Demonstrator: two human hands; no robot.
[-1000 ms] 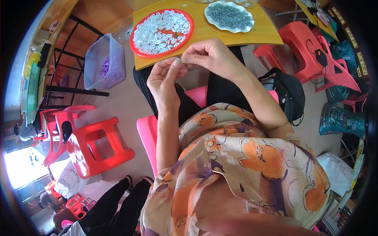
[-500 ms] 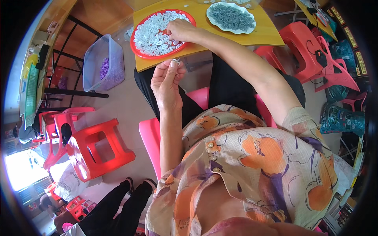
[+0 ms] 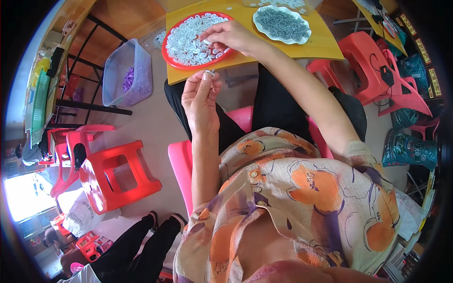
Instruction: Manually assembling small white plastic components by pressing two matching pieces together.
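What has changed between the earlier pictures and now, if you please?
The right hand parted from the left hand and moved forward to the red tray; whether it holds anything is unclear. The left hand stayed near the table, pinching a small pale piece. The tray and the white dish of grey pieces stayed put.

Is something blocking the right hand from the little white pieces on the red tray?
Nothing visible: the right hand is over the red tray, at the white pieces. The left hand is nearer the body, not between them.

Red stool [image 3: 100, 188], translucent tub [image 3: 114, 78]
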